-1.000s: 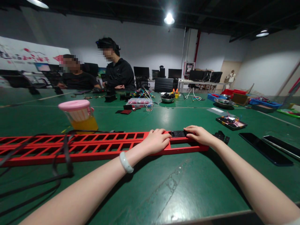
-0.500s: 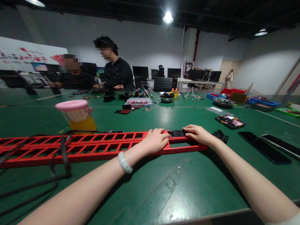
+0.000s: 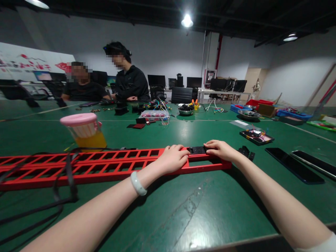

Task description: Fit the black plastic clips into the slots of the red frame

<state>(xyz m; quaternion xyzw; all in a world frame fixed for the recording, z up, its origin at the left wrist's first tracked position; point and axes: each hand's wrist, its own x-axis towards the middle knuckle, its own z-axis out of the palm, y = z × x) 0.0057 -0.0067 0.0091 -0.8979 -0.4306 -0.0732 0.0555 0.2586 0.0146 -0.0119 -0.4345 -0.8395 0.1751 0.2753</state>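
A long red ladder-like frame (image 3: 147, 162) with rows of rectangular openings lies across the table before me. My left hand (image 3: 174, 157), with a pale bangle on its wrist, rests over the frame, fingers curled round its far rail. A black part (image 3: 197, 150) sits in the frame's far rail at the right end, beside my left fingertips. At its right end, the thumb and fingers of my right hand (image 3: 219, 149) close on the black part. The underside of that part is hidden.
Black straps (image 3: 69, 175) hang over the frame's left side. A pink-lidded cup (image 3: 84, 131) of yellow liquid stands behind it. Two phones (image 3: 294, 165) lie at right, near a small black tray (image 3: 256, 136) of parts. Two people (image 3: 132, 82) are across the table.
The whole view has shifted very slightly. Both hands keep the same places on the frame and the black part.
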